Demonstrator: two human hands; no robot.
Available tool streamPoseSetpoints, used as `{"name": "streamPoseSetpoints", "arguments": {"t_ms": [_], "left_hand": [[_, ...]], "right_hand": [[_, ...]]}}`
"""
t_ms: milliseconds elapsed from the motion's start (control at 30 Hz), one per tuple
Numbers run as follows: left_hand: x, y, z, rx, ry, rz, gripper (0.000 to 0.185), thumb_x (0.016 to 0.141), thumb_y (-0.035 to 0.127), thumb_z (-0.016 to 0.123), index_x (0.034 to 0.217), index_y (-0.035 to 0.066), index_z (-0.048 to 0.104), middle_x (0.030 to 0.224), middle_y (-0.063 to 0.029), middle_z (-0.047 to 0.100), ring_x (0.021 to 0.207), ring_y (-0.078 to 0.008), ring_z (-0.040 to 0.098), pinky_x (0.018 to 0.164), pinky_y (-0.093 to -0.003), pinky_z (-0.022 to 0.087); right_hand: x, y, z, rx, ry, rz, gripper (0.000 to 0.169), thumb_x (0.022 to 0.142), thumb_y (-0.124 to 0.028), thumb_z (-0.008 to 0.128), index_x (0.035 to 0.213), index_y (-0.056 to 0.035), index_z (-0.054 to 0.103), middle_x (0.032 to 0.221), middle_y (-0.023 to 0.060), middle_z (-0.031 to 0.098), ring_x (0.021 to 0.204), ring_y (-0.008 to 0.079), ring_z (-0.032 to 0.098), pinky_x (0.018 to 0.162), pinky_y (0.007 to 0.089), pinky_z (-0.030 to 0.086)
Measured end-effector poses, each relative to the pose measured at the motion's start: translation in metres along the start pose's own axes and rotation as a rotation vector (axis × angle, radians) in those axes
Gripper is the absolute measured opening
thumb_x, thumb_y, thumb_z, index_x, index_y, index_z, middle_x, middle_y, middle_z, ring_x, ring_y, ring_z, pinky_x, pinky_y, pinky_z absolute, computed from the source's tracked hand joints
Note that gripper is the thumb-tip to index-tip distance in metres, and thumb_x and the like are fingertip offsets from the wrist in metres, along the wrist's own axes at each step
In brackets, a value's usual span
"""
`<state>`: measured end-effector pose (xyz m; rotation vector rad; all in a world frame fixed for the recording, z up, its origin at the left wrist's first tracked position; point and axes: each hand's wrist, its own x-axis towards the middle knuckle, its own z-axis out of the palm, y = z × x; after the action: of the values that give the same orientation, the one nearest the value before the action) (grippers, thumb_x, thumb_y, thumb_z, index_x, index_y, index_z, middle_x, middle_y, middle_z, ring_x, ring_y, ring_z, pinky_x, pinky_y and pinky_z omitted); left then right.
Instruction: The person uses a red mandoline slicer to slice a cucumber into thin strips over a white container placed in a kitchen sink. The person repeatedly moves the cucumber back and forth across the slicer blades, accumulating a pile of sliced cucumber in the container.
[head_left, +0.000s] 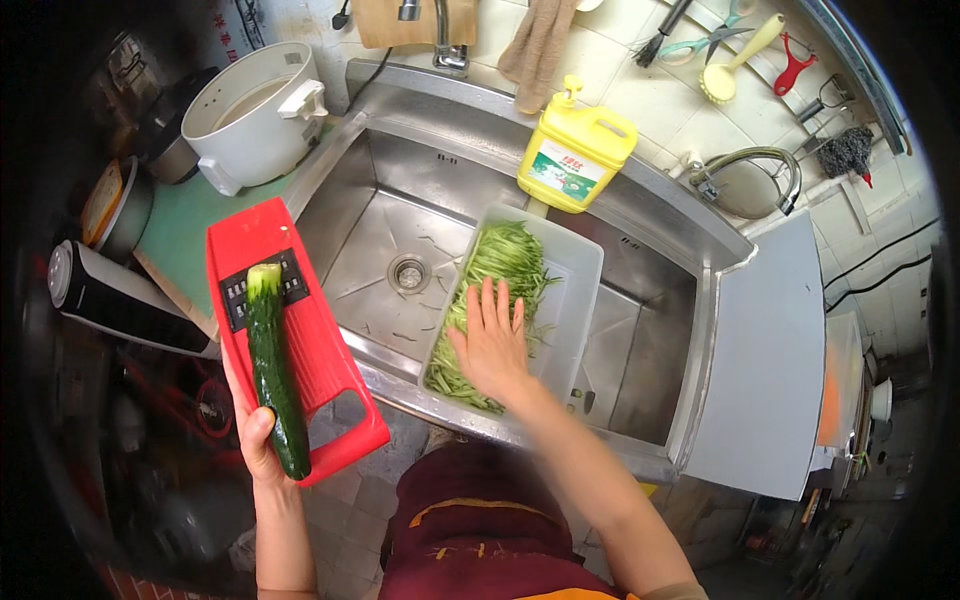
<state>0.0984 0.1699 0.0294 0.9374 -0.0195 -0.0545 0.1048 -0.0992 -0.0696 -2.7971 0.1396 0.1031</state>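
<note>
In my left hand (259, 442) are a red plastic grater (322, 352) and a whole dark-green cucumber (276, 375) lying along its face. The cucumber's pale cut end rests over the black blade insert (300, 277), and my thumb presses its lower part. My right hand (493, 337) is laid palm down with fingers spread on a heap of shredded cucumber (510, 251). The shreds fill the left side of a translucent plastic tub (574, 289), which sits across the divider of the double sink. My right hand's underside is hidden.
A stainless-steel sink (367, 262) holds stray shreds around its drain (409, 274). Behind the tub stands a yellow detergent jug (574, 150). A white electric pot (251, 112) is on the green counter (180, 232) at left. A grey board (757, 360) lies right of the sink, near a faucet (787, 180).
</note>
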Motion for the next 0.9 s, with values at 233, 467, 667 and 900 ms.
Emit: {"name": "streamPoseSetpoints", "arguments": {"t_ms": [233,467,667,900], "left_hand": [[-0.004,0.0,0.013,0.039,0.023,-0.004,0.093,0.074,0.023,0.069,0.15,0.014,0.017,0.145,-0.011,0.037,0.128,-0.0258,0.045,0.106,-0.0429,0.04],[0.0,-0.003,0.011,0.025,0.009,-0.023,0.094,0.073,0.023,0.069,0.151,0.014,0.016,0.144,-0.011,0.037,0.131,-0.0261,0.041,0.108,-0.0439,0.035],[0.009,-0.007,0.017,-0.093,0.01,-0.016,0.095,0.074,0.009,0.064,0.151,0.012,0.009,0.143,-0.0105,0.037,0.123,-0.022,0.049,0.102,-0.0346,0.042],[0.015,-0.009,0.003,-0.101,0.031,-0.055,0.096,0.074,0.009,0.064,0.152,0.012,0.008,0.143,-0.0107,0.038,0.119,-0.0213,0.051,0.099,-0.0341,0.045]], "right_hand": [[-0.028,-0.009,0.001,0.009,-0.183,-0.121,0.078,0.097,-0.049,0.036,0.147,0.0055,0.012,0.154,0.0248,0.005,0.145,0.0357,0.0,0.116,0.0494,0.002],[-0.019,-0.011,-0.017,-0.017,-0.296,-0.093,0.08,0.097,-0.054,0.028,0.148,0.0028,0.006,0.155,0.0235,-0.001,0.144,0.0361,-0.004,0.115,0.0507,-0.001],[0.028,0.011,-0.013,-0.065,-0.086,-0.032,0.078,0.097,-0.056,0.023,0.148,0.0018,0.01,0.157,0.0184,0.002,0.145,0.0305,-0.003,0.116,0.0493,-0.003],[0.036,0.007,-0.013,-0.067,-0.244,-0.019,0.08,0.097,-0.057,0.023,0.147,0.0046,0.014,0.156,0.0206,0.003,0.145,0.0311,-0.004,0.115,0.0493,-0.004]]}}
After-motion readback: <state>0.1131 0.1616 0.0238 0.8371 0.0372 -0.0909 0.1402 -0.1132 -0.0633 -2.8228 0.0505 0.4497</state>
